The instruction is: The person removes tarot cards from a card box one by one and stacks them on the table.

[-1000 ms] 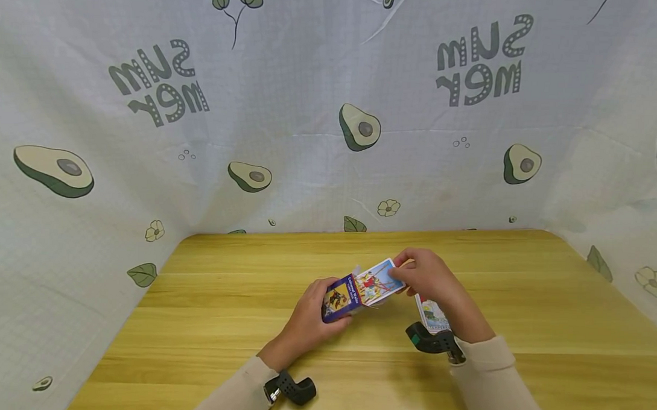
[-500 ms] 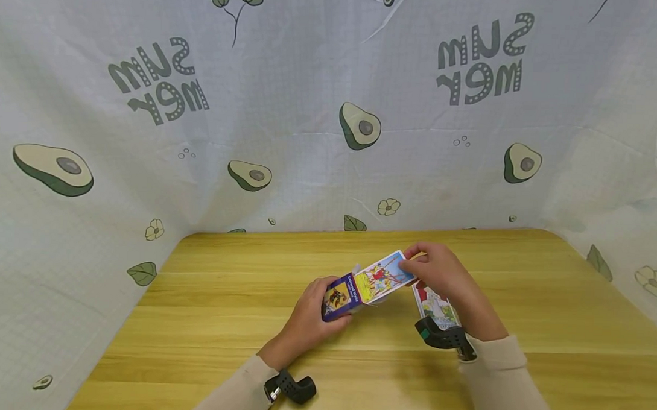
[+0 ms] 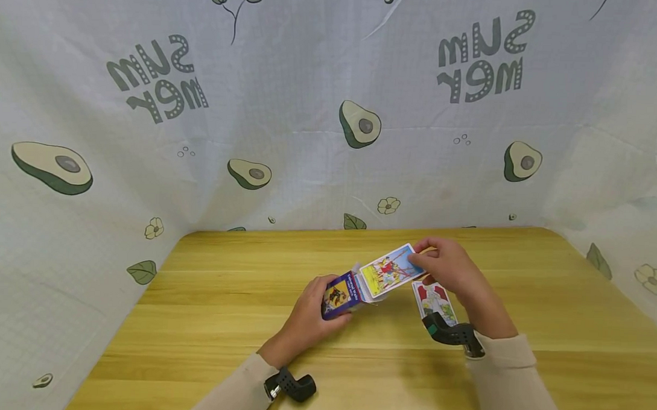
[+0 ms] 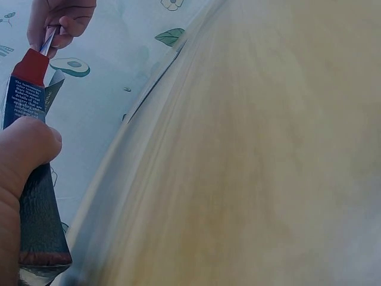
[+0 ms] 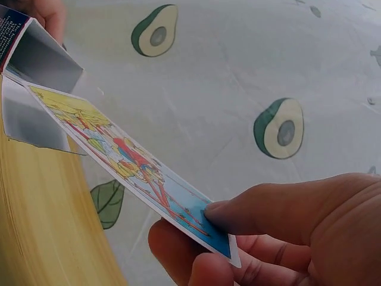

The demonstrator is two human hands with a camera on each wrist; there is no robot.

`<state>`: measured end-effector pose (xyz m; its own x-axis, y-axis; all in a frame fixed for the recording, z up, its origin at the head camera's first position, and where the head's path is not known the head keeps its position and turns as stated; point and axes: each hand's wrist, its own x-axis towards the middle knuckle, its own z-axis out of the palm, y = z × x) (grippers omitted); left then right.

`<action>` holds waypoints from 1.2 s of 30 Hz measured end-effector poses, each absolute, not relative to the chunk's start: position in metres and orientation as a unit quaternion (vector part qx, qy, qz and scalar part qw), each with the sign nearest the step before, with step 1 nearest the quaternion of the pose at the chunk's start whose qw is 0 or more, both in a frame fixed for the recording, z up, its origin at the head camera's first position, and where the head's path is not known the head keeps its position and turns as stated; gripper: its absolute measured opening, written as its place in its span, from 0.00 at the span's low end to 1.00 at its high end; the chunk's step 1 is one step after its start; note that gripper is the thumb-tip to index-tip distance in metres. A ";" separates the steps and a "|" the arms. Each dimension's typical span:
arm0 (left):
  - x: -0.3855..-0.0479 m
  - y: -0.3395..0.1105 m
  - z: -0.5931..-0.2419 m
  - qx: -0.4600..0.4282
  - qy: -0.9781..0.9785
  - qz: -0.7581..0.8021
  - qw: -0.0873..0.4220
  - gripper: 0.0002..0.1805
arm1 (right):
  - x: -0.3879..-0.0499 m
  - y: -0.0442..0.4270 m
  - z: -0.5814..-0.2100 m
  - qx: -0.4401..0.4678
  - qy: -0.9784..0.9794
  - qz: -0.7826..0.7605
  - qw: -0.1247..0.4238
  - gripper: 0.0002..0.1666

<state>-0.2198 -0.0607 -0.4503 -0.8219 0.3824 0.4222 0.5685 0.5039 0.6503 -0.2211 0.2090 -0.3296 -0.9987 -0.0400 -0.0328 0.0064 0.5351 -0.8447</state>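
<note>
Two bare hands [image 3: 305,317], one purple cardboard box [image 3: 340,297], two visible white-bordered illustrated card faces [image 3: 391,271], two black wrist cameras [image 3: 298,389], two beige sleeves [image 3: 240,389], one yellow wood-grain table [image 3: 249,287].

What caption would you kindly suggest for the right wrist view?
The right hand pinches an illustrated card, its far end near an open box.

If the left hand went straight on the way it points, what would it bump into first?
Probably the card in the right hand: the box in the left hand opens toward it, though whether they already touch is unclear.
</note>
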 end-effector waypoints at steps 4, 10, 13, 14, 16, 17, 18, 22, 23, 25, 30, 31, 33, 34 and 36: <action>-0.220 -0.061 -0.450 -0.275 -0.861 -0.413 0.112 0.40 | -0.221 0.212 -0.330 -0.003 0.871 -0.491 0.021 0.21; -0.221 -0.061 -0.450 -0.276 -0.862 -0.410 0.115 0.40 | -0.221 0.216 -0.330 0.004 0.862 -0.506 0.010 0.22; -0.221 -0.061 -0.450 -0.278 -0.861 -0.410 0.117 0.40 | -0.220 0.218 -0.330 0.012 0.858 -0.513 -0.005 0.23; -0.221 -0.061 -0.450 -0.278 -0.861 -0.410 0.117 0.40 | -0.220 0.218 -0.330 0.014 0.856 -0.517 -0.010 0.23; -0.221 -0.061 -0.449 -0.279 -0.860 -0.410 0.118 0.40 | -0.220 0.219 -0.330 0.017 0.852 -0.522 -0.022 0.23; -0.221 -0.062 -0.449 -0.279 -0.860 -0.410 0.119 0.40 | -0.219 0.219 -0.330 0.018 0.851 -0.524 -0.027 0.23; -0.221 -0.062 -0.450 -0.280 -0.860 -0.411 0.119 0.40 | -0.219 0.219 -0.330 0.019 0.850 -0.526 -0.030 0.24; -0.222 -0.062 -0.451 -0.277 -0.860 -0.412 0.116 0.40 | -0.219 0.219 -0.329 0.017 0.850 -0.525 -0.036 0.24; -0.222 -0.062 -0.451 -0.276 -0.860 -0.413 0.116 0.40 | -0.219 0.219 -0.329 0.015 0.850 -0.525 -0.037 0.24; -0.222 -0.062 -0.451 -0.275 -0.861 -0.413 0.115 0.40 | -0.220 0.219 -0.329 0.012 0.851 -0.523 -0.037 0.23; -0.221 -0.062 -0.450 -0.276 -0.861 -0.412 0.116 0.40 | -0.221 0.221 -0.330 0.012 0.857 -0.514 -0.037 0.23; -0.221 -0.062 -0.450 -0.277 -0.860 -0.412 0.116 0.40 | -0.221 0.221 -0.330 0.014 0.858 -0.513 -0.036 0.23; -0.221 -0.061 -0.451 -0.278 -0.859 -0.415 0.116 0.40 | -0.221 0.223 -0.330 0.017 0.859 -0.510 -0.033 0.23; -0.221 -0.061 -0.451 -0.278 -0.858 -0.417 0.114 0.40 | -0.221 0.223 -0.330 0.019 0.860 -0.509 -0.030 0.24; -0.221 -0.061 -0.451 -0.278 -0.856 -0.422 0.112 0.40 | -0.221 0.225 -0.330 0.023 0.863 -0.504 -0.025 0.26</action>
